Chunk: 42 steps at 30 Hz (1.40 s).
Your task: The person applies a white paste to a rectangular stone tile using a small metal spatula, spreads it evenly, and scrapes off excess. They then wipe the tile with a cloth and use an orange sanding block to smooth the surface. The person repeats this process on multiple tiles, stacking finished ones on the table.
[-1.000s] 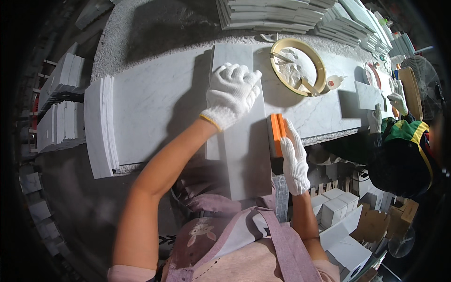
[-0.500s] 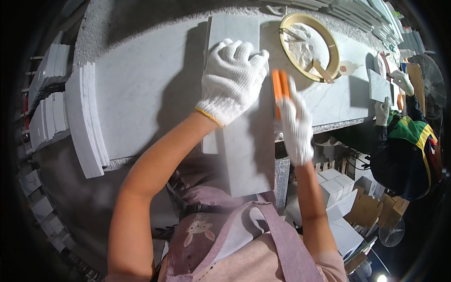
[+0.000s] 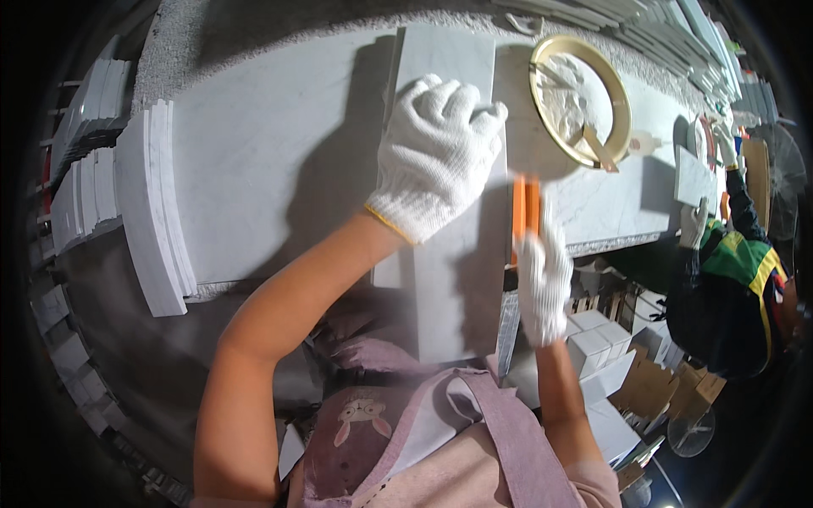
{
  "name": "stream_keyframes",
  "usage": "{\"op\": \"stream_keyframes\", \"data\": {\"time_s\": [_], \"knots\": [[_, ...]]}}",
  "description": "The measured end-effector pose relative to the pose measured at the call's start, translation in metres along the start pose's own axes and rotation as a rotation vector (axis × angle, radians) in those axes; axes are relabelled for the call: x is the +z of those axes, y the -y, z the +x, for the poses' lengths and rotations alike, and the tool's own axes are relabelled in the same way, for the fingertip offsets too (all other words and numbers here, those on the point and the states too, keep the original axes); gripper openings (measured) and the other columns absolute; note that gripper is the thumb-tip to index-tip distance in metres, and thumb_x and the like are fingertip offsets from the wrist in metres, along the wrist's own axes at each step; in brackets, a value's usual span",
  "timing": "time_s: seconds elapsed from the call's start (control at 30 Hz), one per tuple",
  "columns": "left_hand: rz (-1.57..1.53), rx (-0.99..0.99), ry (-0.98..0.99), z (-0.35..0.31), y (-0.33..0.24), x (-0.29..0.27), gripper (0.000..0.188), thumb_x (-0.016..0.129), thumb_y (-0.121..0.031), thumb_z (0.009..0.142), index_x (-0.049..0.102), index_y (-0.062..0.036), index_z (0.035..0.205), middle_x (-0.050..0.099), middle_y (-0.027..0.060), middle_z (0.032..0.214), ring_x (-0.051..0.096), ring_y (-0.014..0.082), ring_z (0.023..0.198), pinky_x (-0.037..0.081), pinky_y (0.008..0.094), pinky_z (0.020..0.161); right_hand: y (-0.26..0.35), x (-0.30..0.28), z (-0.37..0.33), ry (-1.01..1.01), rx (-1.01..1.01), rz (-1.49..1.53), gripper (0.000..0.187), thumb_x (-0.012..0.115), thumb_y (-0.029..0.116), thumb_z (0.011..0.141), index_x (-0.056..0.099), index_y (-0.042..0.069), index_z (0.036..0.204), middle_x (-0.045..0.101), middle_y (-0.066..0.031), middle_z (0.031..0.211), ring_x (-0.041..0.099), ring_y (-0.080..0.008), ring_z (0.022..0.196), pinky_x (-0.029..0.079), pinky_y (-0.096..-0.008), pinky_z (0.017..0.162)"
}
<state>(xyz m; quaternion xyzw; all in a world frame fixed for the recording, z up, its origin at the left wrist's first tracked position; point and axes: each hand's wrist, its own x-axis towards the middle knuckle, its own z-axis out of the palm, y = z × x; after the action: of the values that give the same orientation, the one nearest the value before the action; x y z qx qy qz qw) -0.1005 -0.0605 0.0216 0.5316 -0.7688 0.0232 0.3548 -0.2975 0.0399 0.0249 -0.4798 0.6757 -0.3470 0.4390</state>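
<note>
My left hand [image 3: 439,157], in a white knitted glove with a yellow cuff edge, lies palm down on a long white-grey marble tile [image 3: 461,279], its fingers spread. The tile reaches past the near edge of the bench towards my apron, and another pale slab [image 3: 394,264] shows partly under it. In my gloved right hand [image 3: 544,284] is an orange hand sanding block [image 3: 526,216], held upright along the tile's right edge. The block's working face is hidden, and slight blur covers that hand.
Right of the tile, a round cream basin [image 3: 624,110] holds whitish material and a flat scraper [image 3: 600,151]. Stacked marble strips [image 3: 157,212] stand at the bench's left end. At the far right, a co-worker's gloved hand [image 3: 694,222] holds a tile [image 3: 693,176]; white boxes [image 3: 597,343] lie below.
My right hand has slid the sanding block towards me along the tile's right edge. My left hand stays on the tile. The whole view has shifted slightly.
</note>
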Motion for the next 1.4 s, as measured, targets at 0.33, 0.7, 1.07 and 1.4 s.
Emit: {"op": "stream_keyframes", "data": {"time_s": [0.33, 0.7, 1.07, 1.4], "knots": [[-0.003, -0.007, -0.033, 0.002, -0.002, -0.002, 0.011, 0.076, -0.018, 0.084, 0.075, -0.0124, 0.094, 0.067, 0.0040, 0.099, 0.065, 0.0250, 0.105, 0.049, 0.0470, 0.103, 0.018, 0.011, 0.023, 0.020, -0.141, -0.093, 0.052, 0.055, 0.016, 0.103, 0.053, -0.006, 0.151, 0.064, -0.0211, 0.123, 0.063, -0.0281, 0.112, 0.053, -0.0382, 0.097], [-0.014, 0.030, 0.011, 0.004, 0.005, -0.003, 0.014, 0.076, -0.016, 0.082, 0.075, -0.0105, 0.094, 0.065, 0.0039, 0.098, 0.065, 0.0251, 0.099, 0.052, 0.0409, 0.093, 0.009, 0.006, 0.016, -0.020, -0.360, -0.239, 0.053, 0.064, 0.016, 0.100, 0.056, -0.002, 0.149, 0.062, -0.0255, 0.129, 0.066, -0.0324, 0.114, 0.056, -0.0405, 0.097], [-0.022, 0.069, 0.019, 0.004, 0.008, -0.001, 0.020, 0.076, -0.016, 0.082, 0.076, -0.0088, 0.101, 0.066, 0.0056, 0.098, 0.065, 0.0272, 0.098, 0.051, 0.0428, 0.094, 0.001, 0.001, 0.012, 0.032, -0.233, -0.092, 0.055, 0.064, 0.017, 0.101, 0.054, -0.006, 0.150, 0.061, -0.0272, 0.133, 0.061, -0.0291, 0.118, 0.056, -0.0403, 0.095], [-0.015, 0.092, 0.025, 0.007, 0.007, 0.001, 0.017, 0.076, -0.019, 0.086, 0.075, -0.0085, 0.099, 0.068, 0.0052, 0.097, 0.067, 0.0275, 0.098, 0.052, 0.0427, 0.095, 0.007, -0.001, 0.014, 0.041, -0.357, -0.247, 0.057, 0.058, 0.011, 0.103, 0.046, -0.001, 0.158, 0.059, -0.0190, 0.131, 0.066, -0.0201, 0.105, 0.061, -0.0356, 0.086]]}}
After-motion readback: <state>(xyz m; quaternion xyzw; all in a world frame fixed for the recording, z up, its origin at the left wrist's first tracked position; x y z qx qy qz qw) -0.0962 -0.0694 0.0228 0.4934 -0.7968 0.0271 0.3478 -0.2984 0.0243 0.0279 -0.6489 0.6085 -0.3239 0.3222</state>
